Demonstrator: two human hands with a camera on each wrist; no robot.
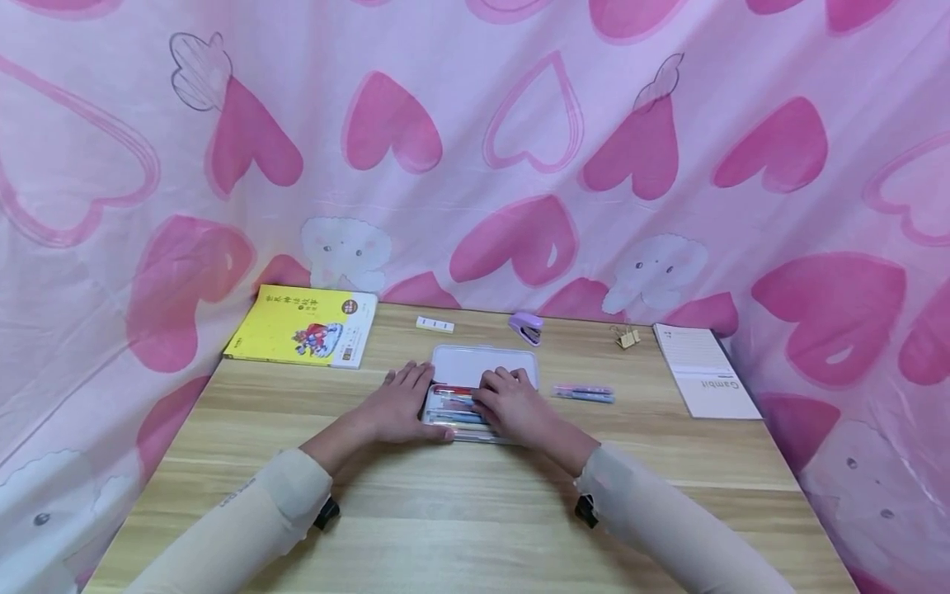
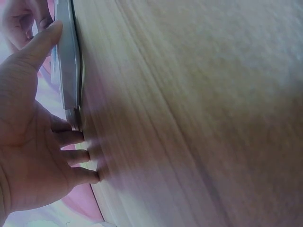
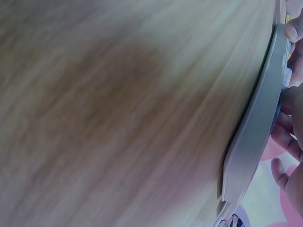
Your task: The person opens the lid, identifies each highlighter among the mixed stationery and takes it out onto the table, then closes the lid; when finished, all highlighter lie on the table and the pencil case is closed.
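A pale pencil case (image 1: 486, 437) lies on the table with its lid (image 1: 485, 360) folded back, away from the person. Several pens (image 1: 463, 418) in different colours lie side by side inside. At its left end rests the left hand (image 1: 401, 402), thumb along the front rim and fingers spread; in the left wrist view those fingers (image 2: 71, 156) touch the tabletop. The right hand (image 1: 514, 404) reaches over the right half of the case with curled fingers. Between them a bit of a blue pen (image 3: 276, 115) shows in the right wrist view; the rest is hidden.
Right of the case lie two or so pens (image 1: 584, 393). Along the back stand a white block with dark marks (image 1: 435, 324), a purple stapler (image 1: 527, 327) and gold binder clips (image 1: 626, 336). A yellow book (image 1: 297, 326) lies left, a notepad (image 1: 705, 371) right.
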